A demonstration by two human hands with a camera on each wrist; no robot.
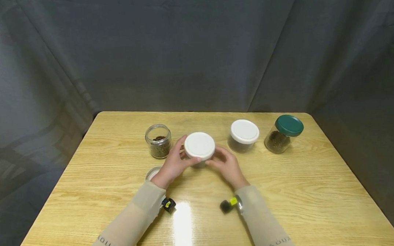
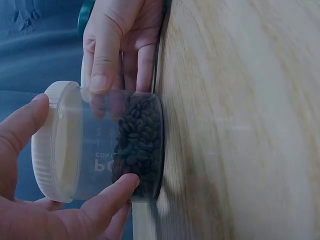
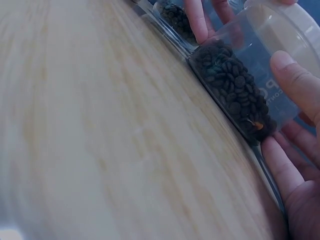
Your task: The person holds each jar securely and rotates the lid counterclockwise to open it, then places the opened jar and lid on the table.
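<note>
A clear plastic jar with a white lid is between both hands near the middle of the table. Dark bean-like pieces fill its lower part. My left hand grips it from the left, one digit on the lid and another low on the clear wall. From the right, my right hand holds the jar, its thumb on the wall and fingers near the base. The jar stands upright, its base at or just above the tabletop; I cannot tell which.
An uncovered glass jar of dark pieces stands at the left, with a round lid-like disc partly behind my left wrist. To the right are another white-lidded jar and a tilted-looking green-lidded jar. Dark curtain hangs behind the wooden table.
</note>
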